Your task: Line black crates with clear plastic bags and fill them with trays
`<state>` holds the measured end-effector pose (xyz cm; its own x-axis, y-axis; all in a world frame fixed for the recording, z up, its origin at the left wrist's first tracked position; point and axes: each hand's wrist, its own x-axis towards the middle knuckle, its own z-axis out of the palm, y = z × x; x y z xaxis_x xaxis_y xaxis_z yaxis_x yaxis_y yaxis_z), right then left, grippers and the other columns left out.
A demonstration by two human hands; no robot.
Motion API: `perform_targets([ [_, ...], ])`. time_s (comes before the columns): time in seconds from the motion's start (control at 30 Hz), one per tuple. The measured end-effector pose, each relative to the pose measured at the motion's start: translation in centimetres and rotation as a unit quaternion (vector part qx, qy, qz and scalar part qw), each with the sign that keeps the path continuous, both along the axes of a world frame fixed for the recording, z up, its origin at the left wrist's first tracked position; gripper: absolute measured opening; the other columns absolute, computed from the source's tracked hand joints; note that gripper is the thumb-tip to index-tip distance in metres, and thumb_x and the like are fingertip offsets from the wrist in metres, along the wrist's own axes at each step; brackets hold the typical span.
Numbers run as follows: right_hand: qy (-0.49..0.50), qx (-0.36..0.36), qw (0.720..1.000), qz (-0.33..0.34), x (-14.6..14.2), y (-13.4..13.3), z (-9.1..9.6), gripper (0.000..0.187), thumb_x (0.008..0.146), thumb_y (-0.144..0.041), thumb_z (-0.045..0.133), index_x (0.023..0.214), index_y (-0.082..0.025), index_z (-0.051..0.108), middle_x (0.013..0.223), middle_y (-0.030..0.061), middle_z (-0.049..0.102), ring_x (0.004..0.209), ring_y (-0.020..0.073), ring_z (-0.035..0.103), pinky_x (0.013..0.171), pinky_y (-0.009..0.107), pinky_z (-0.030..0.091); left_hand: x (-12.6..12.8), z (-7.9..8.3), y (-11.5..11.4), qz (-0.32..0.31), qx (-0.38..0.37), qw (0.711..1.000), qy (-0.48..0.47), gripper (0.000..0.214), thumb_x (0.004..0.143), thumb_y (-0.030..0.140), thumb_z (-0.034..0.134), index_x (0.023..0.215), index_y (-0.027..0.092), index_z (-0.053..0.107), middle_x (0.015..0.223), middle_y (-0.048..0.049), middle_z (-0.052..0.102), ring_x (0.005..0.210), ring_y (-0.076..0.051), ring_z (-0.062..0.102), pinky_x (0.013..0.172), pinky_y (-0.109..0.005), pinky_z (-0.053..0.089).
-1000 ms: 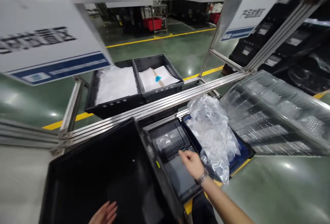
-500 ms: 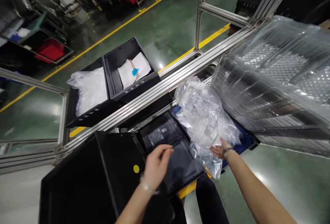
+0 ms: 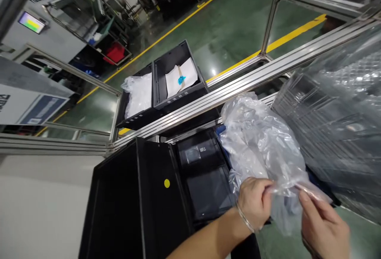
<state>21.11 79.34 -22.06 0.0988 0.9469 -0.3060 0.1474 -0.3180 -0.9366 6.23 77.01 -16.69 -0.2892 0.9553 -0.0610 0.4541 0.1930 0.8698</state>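
Note:
A large, crumpled clear plastic bag (image 3: 262, 132) lies over a blue crate, only partly visible beneath it. My left hand (image 3: 256, 201) pinches the bag's near edge between thumb and fingers. On the right, my right hand (image 3: 323, 219) grips the same edge, with the film stretched between the two hands. Whitish layers show through the plastic; I cannot make out what they are. Left of the bag stands a black crate (image 3: 205, 187) with dark panels and a small white label inside.
A tall black bin (image 3: 166, 215) with a yellow dot stands at left. Beyond the aluminium rail (image 3: 190, 106) are two black crates, one holding white sheets with a blue item (image 3: 181, 80), the other a plastic liner (image 3: 139, 94). Film-wrapped stacked trays (image 3: 333, 120) rise at right.
My left hand has crossed from above the black crate to the bag and closed on its edge. My right hand, formerly open against the bag, now grips it. The view has shifted.

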Motion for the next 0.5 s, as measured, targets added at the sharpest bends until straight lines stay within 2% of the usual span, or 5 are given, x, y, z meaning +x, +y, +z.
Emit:
perform_targets([
  [0.07,0.000,0.032,0.998,0.063,0.0,1.8,1.6,0.046,0.073,-0.046,0.071,0.109,-0.019,0.066,0.120,0.0105,0.063,0.113,0.0282,0.056,0.106,0.044,0.039,-1.1,2.2,0.8,0.047,-0.066,0.990,-0.113,0.019,0.082,0.029,0.056,0.083,0.016,0.071,0.079,-0.0083,0.072,0.074,-0.020,0.064,0.071,-0.031,0.047],
  [0.13,-0.001,0.060,0.987,0.149,-0.9,3.3,2.9,0.050,0.072,-0.049,0.070,0.113,-0.019,0.066,0.122,0.0114,0.062,0.115,0.0301,0.055,0.106,0.048,0.038,-2.3,3.9,1.5,0.102,-0.138,0.955,-0.243,0.032,0.080,0.042,0.062,0.064,0.015,0.068,0.060,-0.0051,0.065,0.057,-0.015,0.057,0.056,-0.026,0.042],
  [0.27,-0.012,0.088,0.964,0.250,-4.7,4.7,4.9,0.050,0.070,-0.050,0.071,0.112,-0.023,0.068,0.122,0.0104,0.062,0.115,0.0297,0.056,0.102,0.049,0.044,-5.0,6.0,2.5,0.105,-0.146,0.888,-0.423,0.047,0.076,0.057,0.062,0.071,0.011,0.068,0.062,-0.0035,0.061,0.060,-0.011,0.052,0.060,-0.024,0.040],
  [0.4,0.017,0.073,0.964,0.257,-7.3,5.1,6.1,0.032,0.071,-0.051,0.070,0.084,-0.023,0.075,0.099,0.0093,0.071,0.097,0.0272,0.065,0.091,0.042,0.054,-7.8,6.7,2.9,0.169,-0.125,0.918,-0.337,0.038,0.061,0.046,0.079,0.061,0.011,0.063,0.055,0.0004,0.057,0.052,-0.007,0.044,0.054,-0.021,0.033],
  [0.5,0.043,0.024,0.975,0.218,-7.4,6.4,6.4,0.035,0.071,-0.054,0.069,0.081,-0.021,0.074,0.087,0.0088,0.072,0.083,0.0254,0.067,0.078,0.038,0.058,-9.7,6.9,3.2,0.215,-0.106,0.929,-0.281,0.042,0.059,0.045,0.080,0.051,0.014,0.054,0.047,0.0032,0.051,0.046,-0.006,0.041,0.049,-0.021,0.031],
])
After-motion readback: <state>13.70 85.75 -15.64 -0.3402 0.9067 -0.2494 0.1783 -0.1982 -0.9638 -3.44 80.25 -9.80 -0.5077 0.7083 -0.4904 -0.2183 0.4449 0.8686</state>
